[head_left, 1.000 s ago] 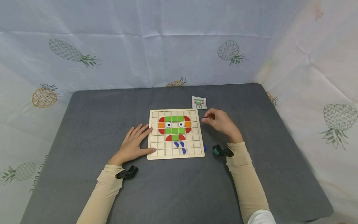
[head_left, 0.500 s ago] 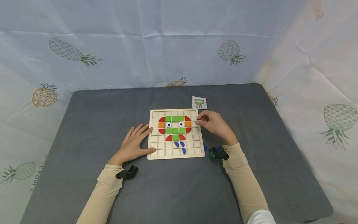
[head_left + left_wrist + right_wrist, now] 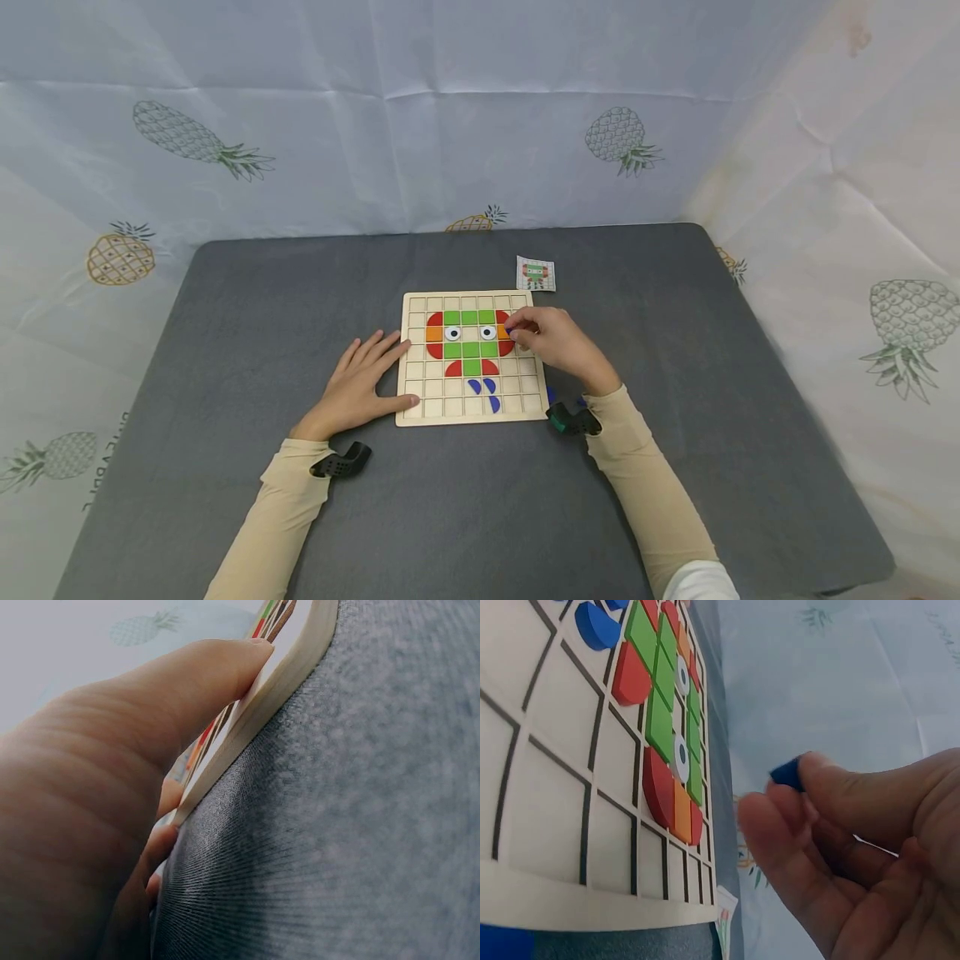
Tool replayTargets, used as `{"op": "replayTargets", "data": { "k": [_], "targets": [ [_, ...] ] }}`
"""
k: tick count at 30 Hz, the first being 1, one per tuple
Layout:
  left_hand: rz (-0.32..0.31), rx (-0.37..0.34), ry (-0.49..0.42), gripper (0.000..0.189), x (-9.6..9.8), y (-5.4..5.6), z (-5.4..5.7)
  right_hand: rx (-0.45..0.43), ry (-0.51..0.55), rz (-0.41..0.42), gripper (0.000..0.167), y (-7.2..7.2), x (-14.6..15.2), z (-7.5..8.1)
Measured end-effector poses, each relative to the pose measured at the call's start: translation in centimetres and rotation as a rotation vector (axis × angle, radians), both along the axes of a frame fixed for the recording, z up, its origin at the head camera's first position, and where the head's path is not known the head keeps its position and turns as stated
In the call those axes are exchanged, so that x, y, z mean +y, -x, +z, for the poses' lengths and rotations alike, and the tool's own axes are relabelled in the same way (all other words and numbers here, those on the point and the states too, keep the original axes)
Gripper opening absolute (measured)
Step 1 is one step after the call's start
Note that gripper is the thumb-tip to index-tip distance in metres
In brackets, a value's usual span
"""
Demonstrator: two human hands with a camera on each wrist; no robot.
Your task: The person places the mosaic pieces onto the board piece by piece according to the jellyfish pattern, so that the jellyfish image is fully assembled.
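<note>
A wooden grid board (image 3: 525, 400) lies on the table, with green, red and orange tiles and two eye tiles set in its upper part. Below them sit a few blue petal-shaped tiles (image 3: 494, 404). My left hand (image 3: 356, 392) rests at the board's left edge, fingers spread; in the left wrist view its thumb (image 3: 217, 667) touches the rim. Above the board's right side my right hand (image 3: 558, 340) pinches a blue tile (image 3: 787, 774) between thumb and fingers. The right wrist view shows that tile held clear of the board; its full outline is partly hidden.
Behind the board lies a small pattern card (image 3: 536, 274) with a similar figure. More blue pieces (image 3: 551, 394) lie on the table beside the board's right edge, partly hidden by the wrist camera (image 3: 573, 419). A patterned cloth (image 3: 420, 158) hangs behind the grey table (image 3: 450, 517).
My right hand has moved left from beside the board to over its right columns, carrying the blue tile. The left hand has stayed at the board's edge.
</note>
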State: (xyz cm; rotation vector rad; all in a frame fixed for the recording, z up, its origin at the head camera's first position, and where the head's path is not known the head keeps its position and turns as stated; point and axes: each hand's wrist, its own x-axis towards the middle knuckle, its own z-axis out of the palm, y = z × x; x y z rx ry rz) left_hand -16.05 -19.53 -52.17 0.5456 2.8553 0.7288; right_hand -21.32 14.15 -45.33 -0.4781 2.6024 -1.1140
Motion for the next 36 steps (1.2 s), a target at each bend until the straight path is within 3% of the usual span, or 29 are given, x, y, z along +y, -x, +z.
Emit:
{"op": "replayTargets", "data": {
  "k": [15, 22, 29, 36],
  "targets": [
    [0.0, -0.011, 0.006, 0.098, 0.0, 0.0, 0.0, -0.009, -0.014, 0.145, 0.011, -1.3, -2.6, -0.3],
    [-0.005, -0.008, 0.009, 0.098, -0.1, -0.1, 0.0, -0.071, -0.106, 0.202, 0.013, -2.0, -3.4, -0.6],
    [-0.003, 0.006, 0.008, 0.097, -0.1, 0.0, -0.1, -0.064, -0.188, 0.245, 0.015, -2.7, -4.5, -0.9],
    [-0.002, 0.021, -0.005, 0.096, -0.1, 0.0, -0.1, -0.106, -0.252, 0.245, 0.017, -3.2, -5.1, -1.2]
  ]
}}
